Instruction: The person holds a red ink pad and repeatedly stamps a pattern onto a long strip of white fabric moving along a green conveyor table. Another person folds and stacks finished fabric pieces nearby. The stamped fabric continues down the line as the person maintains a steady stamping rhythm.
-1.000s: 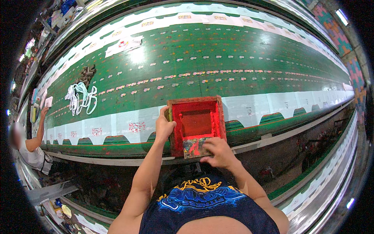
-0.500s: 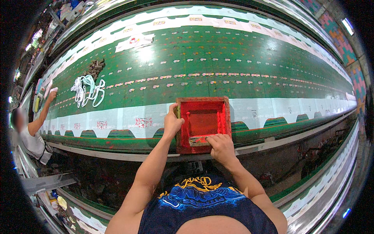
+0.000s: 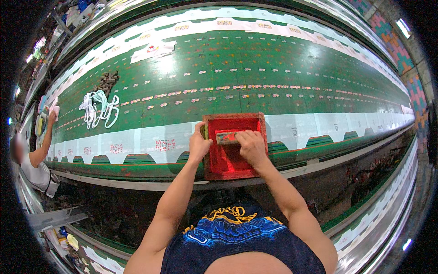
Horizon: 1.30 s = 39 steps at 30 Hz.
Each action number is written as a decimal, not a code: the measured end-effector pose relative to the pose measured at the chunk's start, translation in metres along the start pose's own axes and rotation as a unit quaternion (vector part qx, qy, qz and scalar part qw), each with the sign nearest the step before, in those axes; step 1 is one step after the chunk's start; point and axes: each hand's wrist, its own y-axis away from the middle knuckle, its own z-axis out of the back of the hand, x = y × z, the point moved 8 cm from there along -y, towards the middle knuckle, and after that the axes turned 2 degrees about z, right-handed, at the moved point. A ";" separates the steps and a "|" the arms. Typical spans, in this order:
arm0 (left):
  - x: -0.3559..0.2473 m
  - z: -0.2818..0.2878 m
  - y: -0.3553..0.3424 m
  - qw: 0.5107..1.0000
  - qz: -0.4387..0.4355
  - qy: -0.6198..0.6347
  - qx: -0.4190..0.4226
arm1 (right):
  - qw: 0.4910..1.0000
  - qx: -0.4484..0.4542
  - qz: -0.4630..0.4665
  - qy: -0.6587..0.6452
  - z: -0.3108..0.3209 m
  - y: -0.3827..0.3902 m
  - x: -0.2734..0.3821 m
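A wooden screen frame (image 3: 234, 171) coated inside with red ink rests on a row of pale cut fabric pieces (image 3: 161, 145) along the near edge of the long green table. My left hand (image 3: 199, 140) grips the frame's left side. My right hand (image 3: 250, 150) holds a short paint-spattered squeegee (image 3: 226, 138), which lies crosswise over the upper half of the red mesh. Small printed designs in red and black show on the fabric pieces to either side.
A co-worker (image 3: 36, 166) at the far left reaches over the table (image 3: 292, 59). A tangle of white straps (image 3: 93, 107) and a brown pile (image 3: 108, 81) lie left of centre. More printed fabric (image 3: 223, 23) lines the far side; other long tables run behind.
My right hand and the squeegee have moved from the frame's near edge up across the red mesh, away from me. My left hand stays on the frame.
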 end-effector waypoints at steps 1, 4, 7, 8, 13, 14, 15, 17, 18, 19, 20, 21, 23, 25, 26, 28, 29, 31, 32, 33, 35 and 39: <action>0.007 0.001 -0.001 1.000 -0.002 -0.010 -0.002 | 1.000 0.006 0.000 -0.004 0.001 -0.011 -0.002; 0.008 0.001 -0.003 1.000 0.020 -0.017 0.015 | 1.000 0.002 -0.008 -0.010 0.015 -0.035 -0.009; -0.009 -0.001 0.004 0.997 0.054 0.015 0.045 | 0.996 0.074 -0.038 -0.010 -0.003 -0.045 -0.028; -0.008 -0.002 0.003 0.999 0.030 0.019 0.037 | 0.996 0.073 -0.048 -0.026 -0.015 -0.041 -0.034; 0.006 0.001 -0.002 1.000 -0.002 -0.007 0.009 | 0.993 0.115 -0.039 -0.006 0.000 0.005 0.007; -0.006 0.001 0.002 1.000 0.015 0.000 0.022 | 0.995 0.095 -0.033 -0.008 0.010 0.025 0.018; -0.012 0.002 0.006 0.999 0.033 0.007 0.030 | 0.995 0.096 -0.032 -0.012 0.019 0.039 0.029; -0.011 0.004 0.007 0.999 0.036 0.006 0.029 | 0.995 0.098 -0.025 -0.025 0.031 0.059 0.048; -0.012 0.004 0.006 0.999 0.037 0.005 0.029 | 0.996 0.081 -0.019 -0.015 0.035 0.063 0.051; -0.011 0.003 0.006 0.999 0.040 -0.008 0.030 | 0.998 0.064 -0.012 -0.005 0.037 0.066 0.054; -0.010 0.002 0.005 0.998 0.043 -0.021 0.030 | 0.999 0.047 -0.005 0.005 0.039 0.068 0.055; -0.008 0.002 0.003 0.998 0.046 -0.036 0.029 | 0.998 0.056 -0.011 -0.001 0.038 0.067 0.053; -0.005 0.003 0.003 0.999 0.034 0.024 0.018 | 0.997 0.072 -0.022 -0.012 0.037 0.062 0.045; -0.004 0.005 0.003 0.999 0.023 0.045 0.007 | 0.997 0.069 -0.018 -0.024 0.038 0.059 0.042; -0.004 0.005 0.003 0.999 0.017 0.035 0.001 | 0.997 0.068 -0.018 -0.028 0.040 0.059 0.040; -0.027 0.001 0.010 0.999 0.036 0.039 0.007 | 0.997 0.067 -0.018 -0.021 0.051 0.060 0.032; -0.038 -0.010 0.012 0.998 0.042 0.053 0.017 | 0.997 0.068 -0.020 -0.017 0.059 0.063 0.025; -0.053 -0.028 0.016 0.995 0.056 0.081 0.023 | 0.998 0.063 -0.022 -0.012 0.076 0.070 0.005; -0.055 -0.044 0.013 0.996 0.016 0.091 0.011 | 0.997 0.070 -0.027 -0.007 0.083 0.075 -0.008; -0.063 -0.060 0.015 0.995 0.015 0.094 0.012 | 0.997 0.075 -0.030 -0.004 0.089 0.080 -0.022; -0.080 -0.099 0.020 0.995 0.013 0.099 0.013 | 0.996 0.085 -0.036 0.007 0.105 0.096 -0.055; -0.090 -0.170 0.024 0.993 -0.004 0.114 0.002 | 0.996 0.081 -0.032 0.032 0.131 0.125 -0.115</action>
